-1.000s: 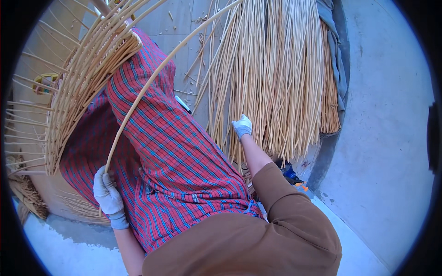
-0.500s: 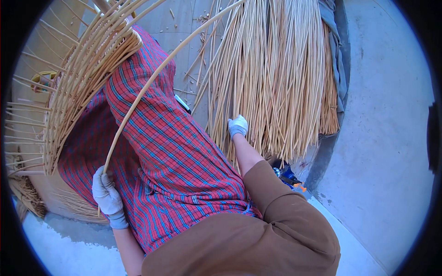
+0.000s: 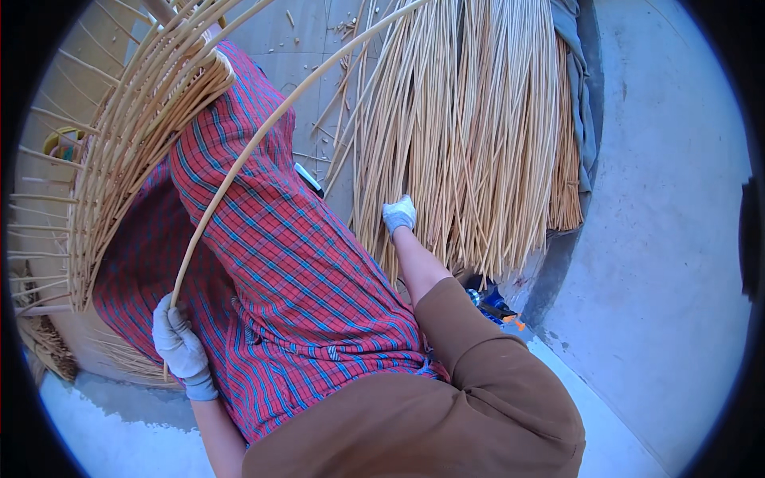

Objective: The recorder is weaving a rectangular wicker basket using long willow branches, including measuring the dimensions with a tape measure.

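My left hand point(image 3: 182, 346), in a pale work glove, is closed around the lower part of a long peeled wicker rod point(image 3: 275, 118). From there the rod bows up and to the right, over the red plaid cloth point(image 3: 271, 215) on my lap. My right hand point(image 3: 400, 215), gloved too, is closed at the lower left of a big pile of thin wicker rods point(image 3: 494, 135); whatever its fingers hold is hidden. Leaning on the cloth at upper left is a partly woven wicker basket point(image 3: 151, 119), with bare stakes sticking out to the left.
A grey-green cloth point(image 3: 575, 88) edges the pile on its right. Dark blue items with orange parts point(image 3: 496, 303) lie beside my right knee. A white and dark tool point(image 3: 308, 178) rests past the plaid cloth. Cut rod scraps point(image 3: 344, 60) are scattered on the floor, and a yellow object point(image 3: 60, 143) shows behind the stakes.
The whole view has shifted slightly, so basket, lap and both hands sit a little farther left. Both hands keep their closed form, and the long rod is still in my left hand.
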Tool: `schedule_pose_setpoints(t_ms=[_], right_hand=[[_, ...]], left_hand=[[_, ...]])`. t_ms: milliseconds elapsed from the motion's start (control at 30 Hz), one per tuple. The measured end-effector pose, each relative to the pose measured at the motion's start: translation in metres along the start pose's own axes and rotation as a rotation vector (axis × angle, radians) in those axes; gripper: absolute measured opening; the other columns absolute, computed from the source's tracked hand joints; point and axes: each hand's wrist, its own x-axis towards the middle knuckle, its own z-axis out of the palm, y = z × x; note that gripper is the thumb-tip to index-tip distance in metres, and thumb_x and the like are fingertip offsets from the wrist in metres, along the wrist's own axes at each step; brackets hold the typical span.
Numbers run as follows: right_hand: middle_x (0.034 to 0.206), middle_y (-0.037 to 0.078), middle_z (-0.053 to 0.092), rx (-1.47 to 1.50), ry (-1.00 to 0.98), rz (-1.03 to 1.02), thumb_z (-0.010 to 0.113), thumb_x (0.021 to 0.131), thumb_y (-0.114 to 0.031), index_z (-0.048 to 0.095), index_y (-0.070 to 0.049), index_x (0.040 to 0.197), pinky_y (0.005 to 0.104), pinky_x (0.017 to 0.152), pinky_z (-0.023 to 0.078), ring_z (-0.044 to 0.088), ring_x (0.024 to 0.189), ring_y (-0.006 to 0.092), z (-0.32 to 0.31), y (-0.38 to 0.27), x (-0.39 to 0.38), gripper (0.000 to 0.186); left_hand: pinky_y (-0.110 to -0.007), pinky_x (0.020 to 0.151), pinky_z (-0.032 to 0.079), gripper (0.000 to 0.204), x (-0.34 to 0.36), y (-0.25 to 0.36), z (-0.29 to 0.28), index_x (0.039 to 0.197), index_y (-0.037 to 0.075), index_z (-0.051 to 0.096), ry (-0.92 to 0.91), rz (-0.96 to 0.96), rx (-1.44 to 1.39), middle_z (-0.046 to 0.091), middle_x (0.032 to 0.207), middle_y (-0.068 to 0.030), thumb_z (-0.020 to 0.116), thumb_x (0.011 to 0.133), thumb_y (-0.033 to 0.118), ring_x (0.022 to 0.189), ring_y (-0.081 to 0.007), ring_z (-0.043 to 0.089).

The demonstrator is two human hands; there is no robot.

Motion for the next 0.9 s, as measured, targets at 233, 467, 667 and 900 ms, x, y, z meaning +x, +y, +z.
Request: schedule_pose_setpoints(t_ms=[233,467,667,900], right_hand=[[0.122,0.026,0.071,0.124,-0.155,-0.109,0.076,0.077,-0.028,0.057,-0.005,0.138,0.0468,0.1,0.054,0.069,0.115,0.0423,0.003,0.027,0.023,0.068],[0.144,0.027,0.058,0.13,-0.434,-0.167,0.091,0.074,-0.04,0.038,0.016,0.15,0.0373,0.111,0.046,0.058,0.134,0.0361,-0.02,0.04,0.05,0.108],[0.118,0.021,0.075,0.146,-0.331,-0.139,0.082,0.08,-0.032,0.069,0.005,0.121,0.0408,0.094,0.055,0.072,0.109,0.0348,-0.018,0.034,0.041,0.057],[0.106,0.019,0.078,0.342,-0.198,-0.13,0.079,0.083,-0.03,0.07,0.001,0.12,0.0419,0.09,0.058,0.075,0.1,0.0333,0.011,0.026,0.032,0.049]], left_hand=[[-0.027,0.069,0.049,0.031,0.001,0.0,-0.001,0.124,0.002,0.066,0.012,0.026,0.069,0.065,0.087,-0.0035,0.049,0.112,0.025,0.075,-0.0096,0.057],[-0.027,0.069,0.049,0.03,0.001,0.0,0.0,0.124,0.002,0.066,0.014,0.028,0.067,0.065,0.087,-0.0037,0.05,0.112,0.024,0.074,-0.0098,0.057],[-0.028,0.069,0.05,0.03,0.001,-0.002,0.0,0.124,0.002,0.066,0.021,0.035,0.057,0.066,0.087,-0.0042,0.05,0.112,0.024,0.075,-0.0104,0.057],[-0.027,0.068,0.049,0.031,0.001,0.003,-0.001,0.123,0.001,0.066,0.015,0.044,0.067,0.065,0.086,-0.0045,0.049,0.112,0.025,0.074,-0.0102,0.057]])
